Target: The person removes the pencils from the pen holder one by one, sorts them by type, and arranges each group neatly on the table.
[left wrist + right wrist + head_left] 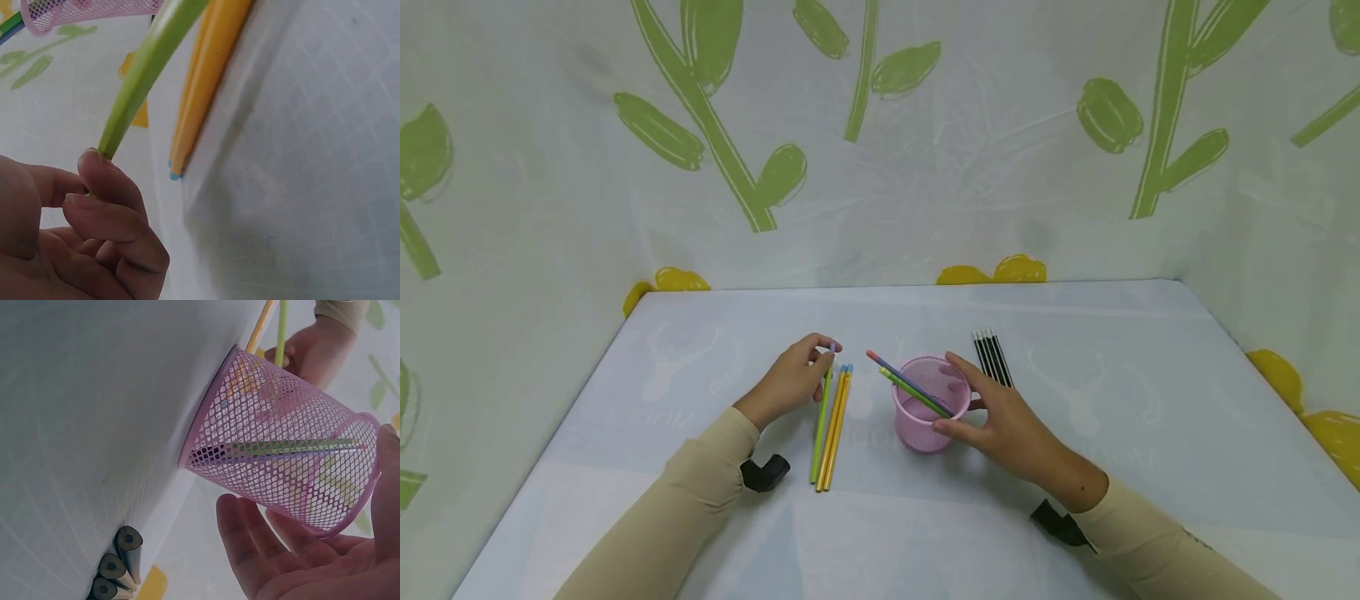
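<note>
My left hand (793, 372) pinches the top end of a light green pencil (822, 429); a small purple tip shows at the fingertips. In the left wrist view, the green pencil (147, 72) slants up from the thumb and fingers. Beside it lie yellow pencils (835, 435) with blue ends. My right hand (1011, 425) holds a pink mesh pencil cup (921, 435), thumb at the near rim and fingers round the far side. Inside the cup lean a green pencil (910, 387) and a blue pencil (891, 369) with a red end, both sticking out over the left rim.
Several black pencils (990, 354) with pale ends lie in a row behind the right hand. The table (1120, 375) has a pale printed cloth. A white curtain (970, 167) with green leaf prints stands around its back and sides.
</note>
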The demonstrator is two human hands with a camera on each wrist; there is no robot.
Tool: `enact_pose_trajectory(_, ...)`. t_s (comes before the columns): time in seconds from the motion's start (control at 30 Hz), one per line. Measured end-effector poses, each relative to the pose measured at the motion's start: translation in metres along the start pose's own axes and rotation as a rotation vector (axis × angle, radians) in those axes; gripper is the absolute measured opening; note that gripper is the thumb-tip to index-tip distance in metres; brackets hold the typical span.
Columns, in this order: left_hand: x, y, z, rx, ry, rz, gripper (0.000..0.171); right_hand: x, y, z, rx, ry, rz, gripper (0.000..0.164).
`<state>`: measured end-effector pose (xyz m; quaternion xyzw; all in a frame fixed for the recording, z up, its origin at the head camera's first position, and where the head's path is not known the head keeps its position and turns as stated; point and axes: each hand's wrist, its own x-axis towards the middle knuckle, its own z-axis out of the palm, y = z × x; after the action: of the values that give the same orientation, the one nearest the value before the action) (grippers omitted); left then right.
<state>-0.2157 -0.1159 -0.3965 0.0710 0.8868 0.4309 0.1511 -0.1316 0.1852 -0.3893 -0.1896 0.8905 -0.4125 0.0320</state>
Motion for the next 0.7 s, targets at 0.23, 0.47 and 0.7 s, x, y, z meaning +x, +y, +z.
enact_pose_trajectory(0.23, 0.0035, -0.0065, 0.0023, 0.024, -0.027, -0.055, 0.038, 0.0001, 0.0008, 0.0007, 0.001, 0.0, 0.002, 0.09)
enact_pose_trajectory(0.47, 0.0038, -0.0064, 0.0032, 0.072, -0.078, -0.093, 0.045, 0.0006, 0.0016, 0.0006, -0.01, 0.003, 0.001, 0.09)
enact_pose_trajectory(0.7, 0.006, -0.0082, 0.006, 0.104, -0.105, -0.104, 0.046, 0.0016, 0.0015, 0.0006, -0.011, -0.001, 0.01, 0.09)
